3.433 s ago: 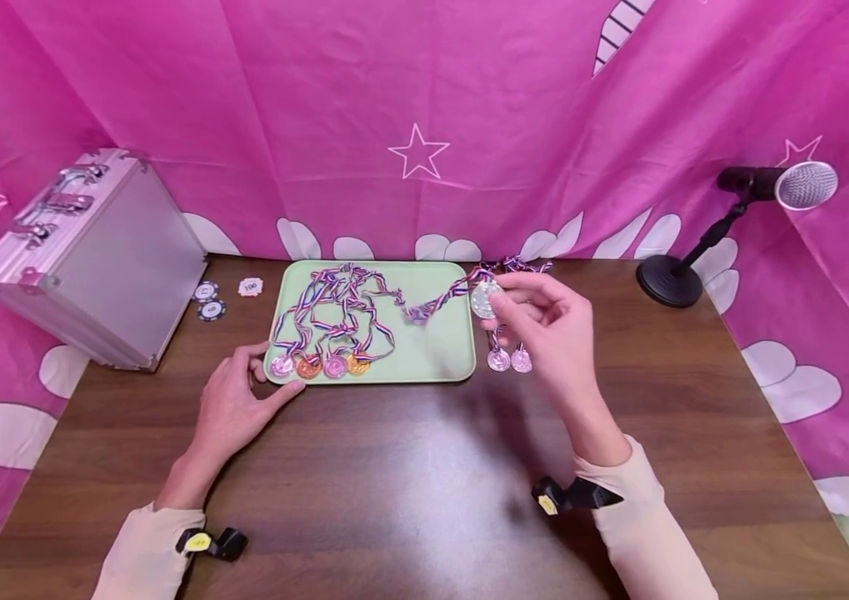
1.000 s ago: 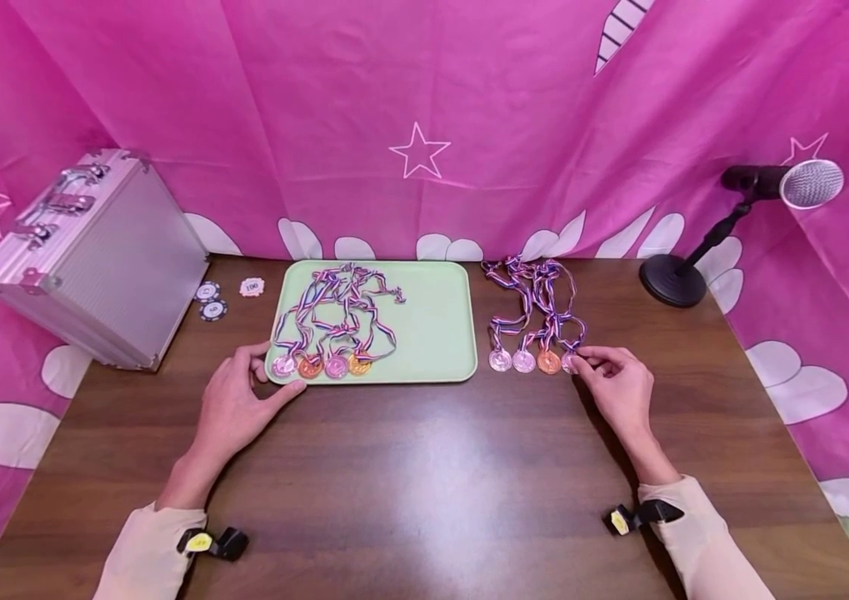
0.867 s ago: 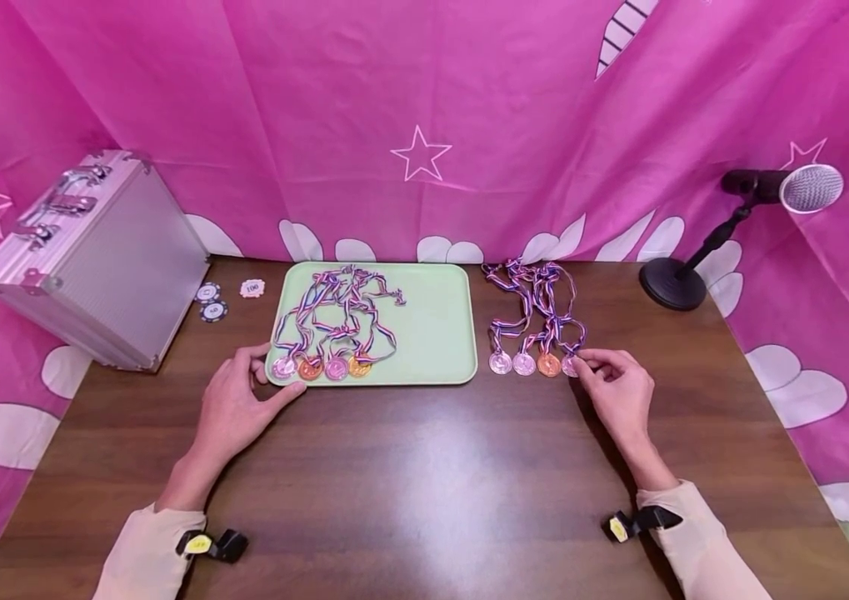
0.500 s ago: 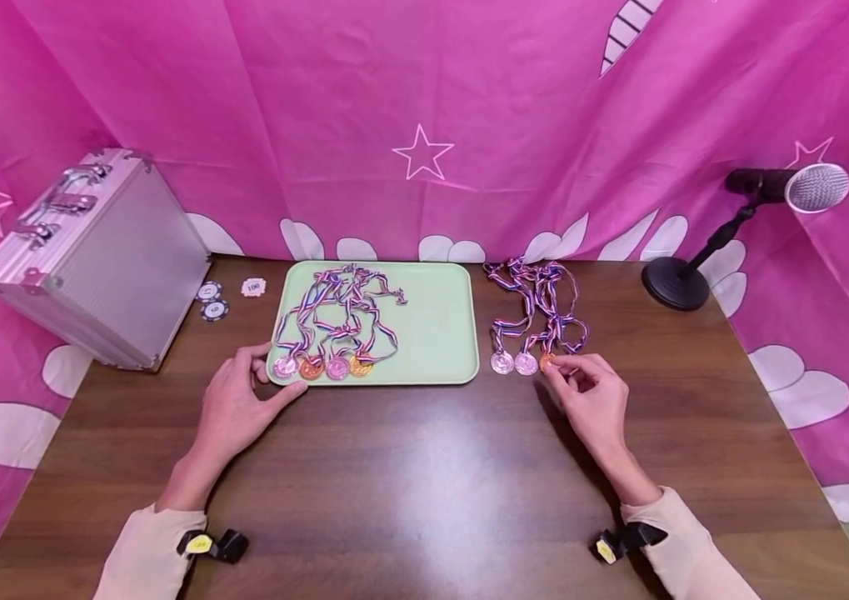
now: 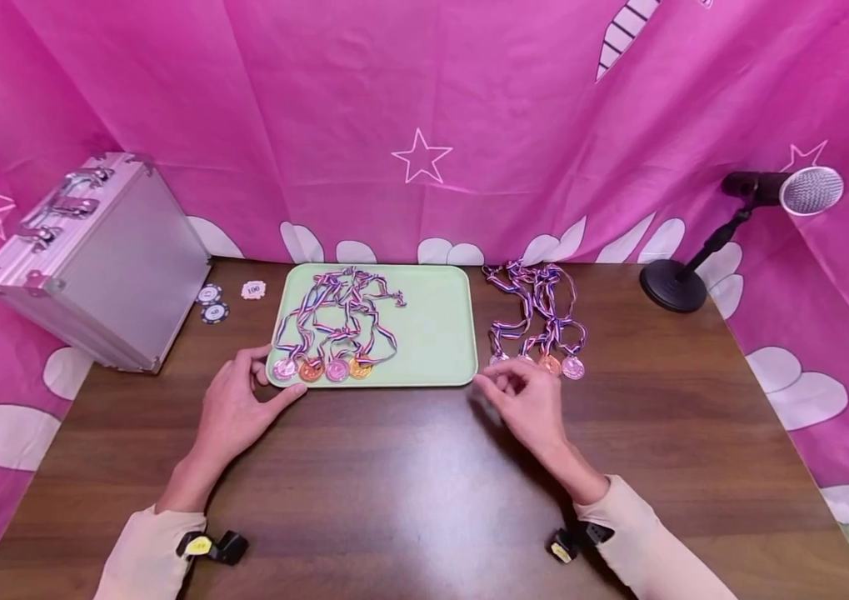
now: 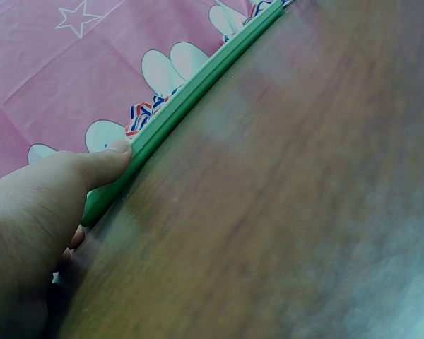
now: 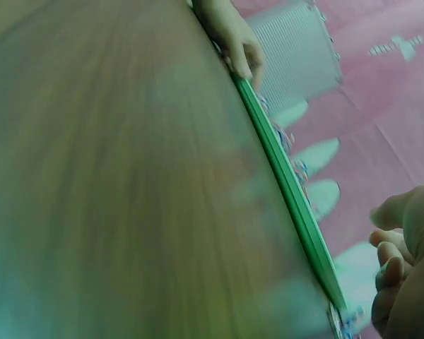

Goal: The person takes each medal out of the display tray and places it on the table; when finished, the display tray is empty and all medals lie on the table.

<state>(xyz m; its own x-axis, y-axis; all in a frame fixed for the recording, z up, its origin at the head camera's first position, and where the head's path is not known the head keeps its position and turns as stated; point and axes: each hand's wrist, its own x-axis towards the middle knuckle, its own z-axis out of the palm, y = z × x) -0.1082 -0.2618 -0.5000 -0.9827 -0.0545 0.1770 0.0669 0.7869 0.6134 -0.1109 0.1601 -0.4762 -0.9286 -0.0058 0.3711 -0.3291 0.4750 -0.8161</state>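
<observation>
Right hand moved toward tray | two medals partly hidden

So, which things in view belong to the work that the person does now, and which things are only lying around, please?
Seemingly part of the work:
- green tray, its near corner gripped by the left hand
- four ribboned medals on it
- four more medals beside it, near the right hand

Apparently just around:
- silver case
- three chips
- microphone on its stand
</observation>
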